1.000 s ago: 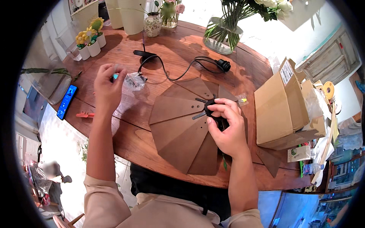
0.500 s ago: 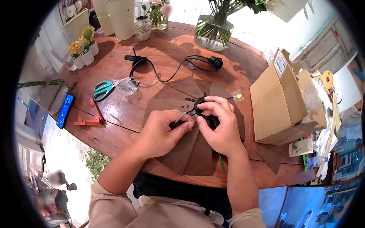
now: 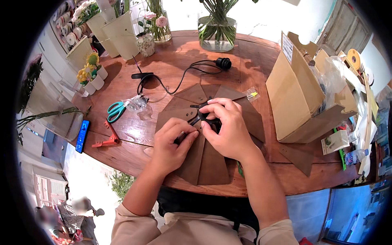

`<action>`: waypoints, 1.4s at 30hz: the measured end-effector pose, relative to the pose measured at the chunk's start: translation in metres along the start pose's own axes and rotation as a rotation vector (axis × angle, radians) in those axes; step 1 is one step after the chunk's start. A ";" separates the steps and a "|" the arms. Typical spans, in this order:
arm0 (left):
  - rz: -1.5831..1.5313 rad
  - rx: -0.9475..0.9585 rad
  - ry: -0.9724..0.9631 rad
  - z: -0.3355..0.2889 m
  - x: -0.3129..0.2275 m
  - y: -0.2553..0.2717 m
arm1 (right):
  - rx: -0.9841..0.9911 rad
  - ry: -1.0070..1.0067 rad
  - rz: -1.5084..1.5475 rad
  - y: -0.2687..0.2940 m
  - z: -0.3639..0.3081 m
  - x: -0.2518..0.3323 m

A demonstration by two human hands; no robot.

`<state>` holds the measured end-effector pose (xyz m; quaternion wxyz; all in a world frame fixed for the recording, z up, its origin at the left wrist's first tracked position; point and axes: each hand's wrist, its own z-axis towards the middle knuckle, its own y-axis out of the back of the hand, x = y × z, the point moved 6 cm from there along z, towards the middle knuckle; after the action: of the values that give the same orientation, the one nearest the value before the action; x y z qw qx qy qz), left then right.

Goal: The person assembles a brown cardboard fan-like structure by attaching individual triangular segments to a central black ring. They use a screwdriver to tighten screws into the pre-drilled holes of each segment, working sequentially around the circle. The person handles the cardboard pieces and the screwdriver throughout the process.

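Brown triangular panels (image 3: 214, 167) lie fanned into a round, overlapping shape on the wooden table, with paired holes near their inner ends. Over its centre, my left hand (image 3: 173, 143) is closed around a slim black-handled tool (image 3: 193, 121), whose exact kind I cannot make out. My right hand (image 3: 229, 128) pinches a black fitting (image 3: 202, 116) at the hub, its fingers hiding much of it. The tool's tip meets the fitting or lies right beside it; which, I cannot tell. Short black arms (image 3: 196, 106) reach out over the panels.
A black cable with a socket (image 3: 223, 63) lies beyond the panels. Teal scissors (image 3: 116, 111), a red angled tool (image 3: 108, 136) and a phone (image 3: 82, 136) are at left. A cardboard box (image 3: 292, 94) stands right, beside a loose brown panel (image 3: 297, 157). Vases (image 3: 217, 34) line the back.
The view has shifted, so the table's things sit differently in it. Both hands stay at the hub; the tool in my left hand is at a slightly different angle.
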<state>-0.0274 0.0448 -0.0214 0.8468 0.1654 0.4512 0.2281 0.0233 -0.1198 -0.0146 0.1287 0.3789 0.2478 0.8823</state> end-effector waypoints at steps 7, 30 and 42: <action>0.111 -0.069 -0.240 -0.011 -0.010 -0.006 | 0.019 -0.032 0.054 -0.002 -0.001 0.000; 0.070 -0.033 -0.016 -0.002 -0.009 -0.005 | 0.047 0.047 -0.022 0.000 0.001 0.001; 0.442 -0.114 -0.177 -0.032 -0.036 -0.009 | 0.044 0.049 0.000 -0.001 0.001 0.002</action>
<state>-0.0699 0.0208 -0.0183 0.8205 0.2313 0.3145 0.4177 0.0225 -0.1181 -0.0137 0.1141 0.3598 0.2701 0.8858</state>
